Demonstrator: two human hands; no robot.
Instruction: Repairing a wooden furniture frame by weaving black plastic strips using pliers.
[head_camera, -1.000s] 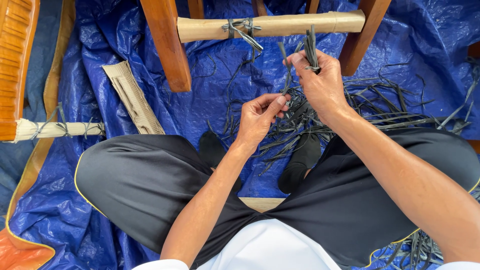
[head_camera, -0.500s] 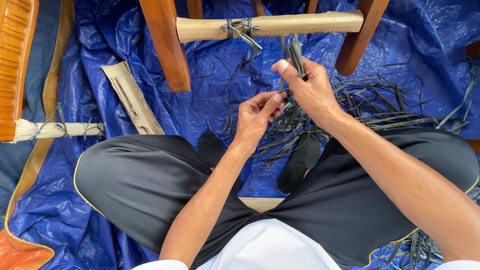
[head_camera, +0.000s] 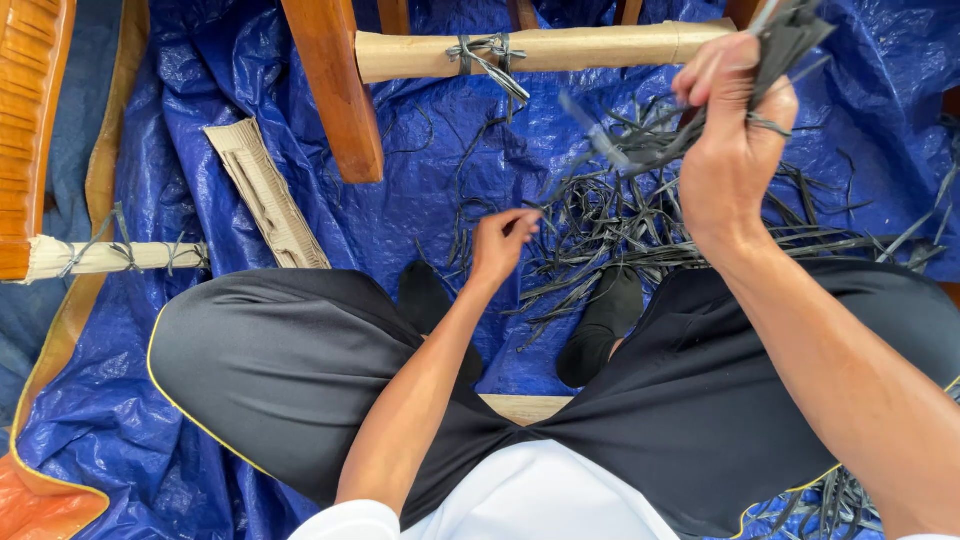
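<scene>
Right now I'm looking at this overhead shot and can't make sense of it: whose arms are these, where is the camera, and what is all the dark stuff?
The camera sits on a seated person's head and looks down at their own lap and bare arms. The right hand is raised, its fingers closed on a bunch of dark flat strips. The left hand is lower, fingers curled, over a loose heap of dark strips on the crinkled blue plastic tarp. Ahead stand orange-brown wooden furniture legs and a paper-wrapped rail tied with a strip. A ridged piece of tan cardboard lies on the left.
</scene>
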